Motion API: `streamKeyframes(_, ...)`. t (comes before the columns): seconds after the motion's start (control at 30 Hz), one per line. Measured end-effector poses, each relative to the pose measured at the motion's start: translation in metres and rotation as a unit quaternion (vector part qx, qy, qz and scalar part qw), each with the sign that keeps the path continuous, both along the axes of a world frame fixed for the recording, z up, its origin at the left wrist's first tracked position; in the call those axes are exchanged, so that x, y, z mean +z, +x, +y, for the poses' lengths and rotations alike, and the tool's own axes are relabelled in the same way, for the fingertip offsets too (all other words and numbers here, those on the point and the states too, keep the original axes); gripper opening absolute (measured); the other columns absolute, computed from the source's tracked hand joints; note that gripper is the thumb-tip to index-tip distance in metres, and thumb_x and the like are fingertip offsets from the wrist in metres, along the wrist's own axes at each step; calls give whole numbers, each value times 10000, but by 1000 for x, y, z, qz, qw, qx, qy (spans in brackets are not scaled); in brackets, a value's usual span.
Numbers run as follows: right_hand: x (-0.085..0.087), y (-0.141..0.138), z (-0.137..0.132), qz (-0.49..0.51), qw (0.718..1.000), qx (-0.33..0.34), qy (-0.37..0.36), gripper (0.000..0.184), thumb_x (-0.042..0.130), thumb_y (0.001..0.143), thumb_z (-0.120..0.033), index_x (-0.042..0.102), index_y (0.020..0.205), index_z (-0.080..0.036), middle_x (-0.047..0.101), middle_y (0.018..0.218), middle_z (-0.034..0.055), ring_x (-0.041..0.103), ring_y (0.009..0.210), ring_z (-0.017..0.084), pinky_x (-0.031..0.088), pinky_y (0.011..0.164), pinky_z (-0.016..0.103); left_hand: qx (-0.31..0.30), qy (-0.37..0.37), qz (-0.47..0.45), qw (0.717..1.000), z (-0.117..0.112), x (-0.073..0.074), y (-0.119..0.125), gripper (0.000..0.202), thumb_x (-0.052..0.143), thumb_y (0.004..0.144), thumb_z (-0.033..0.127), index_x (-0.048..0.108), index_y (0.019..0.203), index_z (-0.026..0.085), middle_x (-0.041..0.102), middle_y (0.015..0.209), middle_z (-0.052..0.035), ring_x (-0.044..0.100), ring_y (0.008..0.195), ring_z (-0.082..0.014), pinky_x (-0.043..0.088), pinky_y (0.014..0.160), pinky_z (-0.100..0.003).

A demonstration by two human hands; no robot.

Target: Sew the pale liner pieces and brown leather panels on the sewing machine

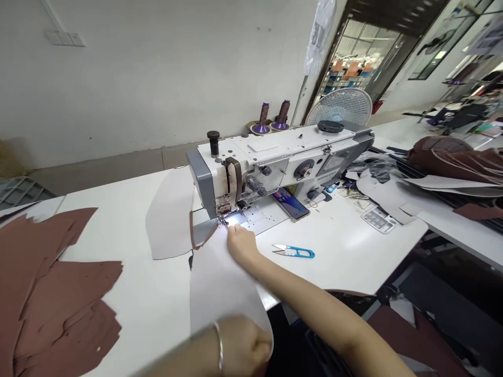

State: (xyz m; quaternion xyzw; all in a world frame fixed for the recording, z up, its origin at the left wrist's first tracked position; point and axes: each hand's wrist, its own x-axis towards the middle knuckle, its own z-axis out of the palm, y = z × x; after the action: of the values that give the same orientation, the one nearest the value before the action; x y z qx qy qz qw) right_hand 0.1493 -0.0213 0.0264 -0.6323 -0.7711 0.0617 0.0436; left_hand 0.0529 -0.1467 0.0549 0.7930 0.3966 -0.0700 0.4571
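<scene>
Two grips share one light, floppy, pale leather-like panel (222, 285) on the counter (346, 267): we hold its lower edge in our closed left grip (239, 343), while our right grip (241, 246) presses flat by the sewing machine (275, 167).

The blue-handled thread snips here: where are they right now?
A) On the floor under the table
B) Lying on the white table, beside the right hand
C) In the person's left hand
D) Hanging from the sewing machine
B. The blue-handled thread snips lie on the white table just beyond the right hand, untouched, while the left hand is closed at the edge of a pale sheet.
</scene>
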Motion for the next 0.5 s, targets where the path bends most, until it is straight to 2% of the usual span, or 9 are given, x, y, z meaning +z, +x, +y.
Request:
streamKeyframes(0.03,-2,0,-2,-6,1000,5,11,268,299,919,-97,546,1003,-156,598,928,98,595,814,199,412,615,285,33,57,17,998,17,6,-6,239,444,773,233,679,793,197,608,582,5,525,539,-139,405,565,-255)
streamKeyframes(0.07,-4,0,-3,-10,1000,11,19,260,296,933,-117,542,1004,-159,591,930,96,590,818,198,417,616,285,97,147,41,984,35,10,-13,288,397,806,218,659,692,188,604,588,-9,535,567,-146,417,589,-265)
streamKeyframes(0.1,-6,0,-4,-12,1000,15,25,257,290,944,-136,539,1006,-160,586,929,94,586,819,196,420,617,284,173,255,46,950,55,11,-20,331,357,844,216,656,706,179,629,661,-34,561,641,-162,438,641,-284)
streamKeyframes(0.13,-7,1,-4,-12,999,19,29,256,288,951,-150,538,1010,-161,583,926,93,582,819,195,421,617,282,215,347,23,913,75,9,-28,328,343,857,198,667,808,171,659,786,-62,582,759,-184,454,716,-308)
streamKeyframes(0.17,-7,1,-4,-11,999,22,32,253,292,952,-157,537,1014,-160,583,920,92,579,819,192,420,617,278,225,411,-6,883,93,4,-34,322,349,848,161,666,910,163,665,899,-83,579,855,-199,458,780,-328)
streamKeyframes(0.2,-6,2,-4,-8,999,24,34,245,303,948,-155,538,1014,-160,583,912,89,576,816,189,416,616,273,215,452,-28,866,109,-3,-39,335,359,830,119,657,975,161,659,959,-91,566,913,-205,456,820,-338)
streamKeyframes(0.27,-4,4,-4,-3,999,23,35,218,337,929,-141,544,992,-163,584,891,82,573,804,180,403,606,260,174,485,-35,857,131,-22,-43,381,389,793,66,645,1049,182,643,1004,-89,542,952,-212,459,833,-352)
streamKeyframes(0.37,-3,7,-4,0,999,20,29,177,382,895,-127,551,927,-170,580,848,66,567,764,171,379,576,254,153,492,9,857,141,-44,-40,427,418,772,49,643,1082,237,610,1034,-86,518,966,-224,459,807,-374)
streamKeyframes(0.5,-7,9,-6,-5,999,37,34,175,382,883,-122,549,895,-170,569,817,60,551,733,179,358,546,261,133,503,41,853,139,-49,-37,430,436,780,62,634,1109,256,592,1052,-86,504,969,-230,447,806,-368)
